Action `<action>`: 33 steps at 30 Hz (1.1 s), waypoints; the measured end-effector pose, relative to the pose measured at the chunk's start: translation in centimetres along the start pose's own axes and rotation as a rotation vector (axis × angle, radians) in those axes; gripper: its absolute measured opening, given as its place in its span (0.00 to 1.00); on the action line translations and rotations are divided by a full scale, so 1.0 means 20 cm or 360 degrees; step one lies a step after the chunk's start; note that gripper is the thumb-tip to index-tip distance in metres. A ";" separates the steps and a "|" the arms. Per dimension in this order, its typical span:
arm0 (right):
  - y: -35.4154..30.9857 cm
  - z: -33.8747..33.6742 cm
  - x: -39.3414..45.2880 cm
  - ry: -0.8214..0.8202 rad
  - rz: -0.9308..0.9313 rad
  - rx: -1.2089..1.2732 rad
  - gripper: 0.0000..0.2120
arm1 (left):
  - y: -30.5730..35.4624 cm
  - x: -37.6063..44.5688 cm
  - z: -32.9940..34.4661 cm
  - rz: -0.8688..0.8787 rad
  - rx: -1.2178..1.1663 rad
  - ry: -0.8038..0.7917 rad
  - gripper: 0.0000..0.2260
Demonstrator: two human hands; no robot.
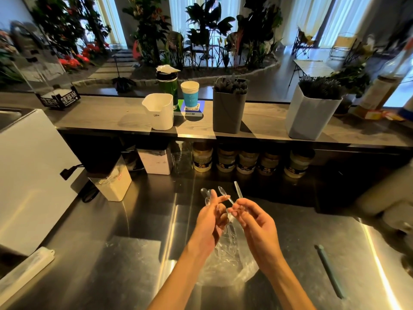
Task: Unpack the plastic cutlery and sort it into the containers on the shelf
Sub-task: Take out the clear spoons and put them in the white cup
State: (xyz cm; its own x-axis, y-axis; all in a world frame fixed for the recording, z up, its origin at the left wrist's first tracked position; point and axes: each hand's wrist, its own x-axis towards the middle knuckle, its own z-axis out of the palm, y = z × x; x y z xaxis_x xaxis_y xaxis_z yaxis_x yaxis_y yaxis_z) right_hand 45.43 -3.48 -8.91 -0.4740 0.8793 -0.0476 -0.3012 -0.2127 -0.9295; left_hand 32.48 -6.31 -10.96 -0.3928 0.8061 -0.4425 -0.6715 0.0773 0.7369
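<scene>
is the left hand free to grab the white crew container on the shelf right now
Probably not yet: the left hand already grips clear spoons. The way up to the white container looks unobstructed, though it stands well beyond the hands.

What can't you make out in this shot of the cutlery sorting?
- Head view: how many clear spoons the left hand holds; they overlap and blur.
- What is inside the plastic bag; both hands, the right hand included, cover its top.
- Which utensil type fills the grey container and the white container; too small and dark.
- Whether the white jug holds anything; its wall hides the inside.
</scene>
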 end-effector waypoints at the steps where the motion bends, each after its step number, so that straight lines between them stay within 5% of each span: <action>1: 0.01 0.01 -0.01 -0.0024 0.0008 -0.0047 0.10 | 0.00 -0.01 0.00 0.0006 -0.0011 -0.0048 0.22; 5: 0.05 0.01 -0.03 -0.0117 0.0040 -0.0231 0.11 | 0.02 -0.03 0.00 0.0022 -0.0052 -0.0106 0.13; 9: 0.03 -0.02 -0.01 -0.0111 -0.0048 -0.0571 0.11 | 0.04 0.01 -0.06 0.0148 0.0026 0.0042 0.15; 16: -0.03 -0.08 0.07 -0.0302 0.0052 -0.1029 0.05 | 0.05 0.04 -0.17 0.0014 0.0126 -0.0110 0.12; 26: -0.21 0.00 0.23 -0.0603 -0.0176 -0.1414 0.17 | 0.13 -0.04 -0.19 -0.0279 0.0249 -0.0535 0.29; 30: -0.19 0.08 0.28 -0.0640 -0.0304 -0.1430 0.11 | 0.16 -0.06 -0.18 -0.0104 0.0514 -0.0604 0.20; 33: -0.17 0.11 0.30 -0.0634 -0.0432 -0.1606 0.18 | 0.18 -0.04 -0.22 -0.0019 0.0621 -0.0622 0.14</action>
State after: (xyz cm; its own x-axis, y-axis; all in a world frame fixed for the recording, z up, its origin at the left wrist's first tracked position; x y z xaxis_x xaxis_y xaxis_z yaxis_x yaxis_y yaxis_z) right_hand 41.69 1.64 -5.13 -0.7800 0.6064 0.1545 0.2889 0.5679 -0.7707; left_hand 27.65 -9.27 -10.17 -0.0740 0.9559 -0.2841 -0.3624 0.2396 0.9007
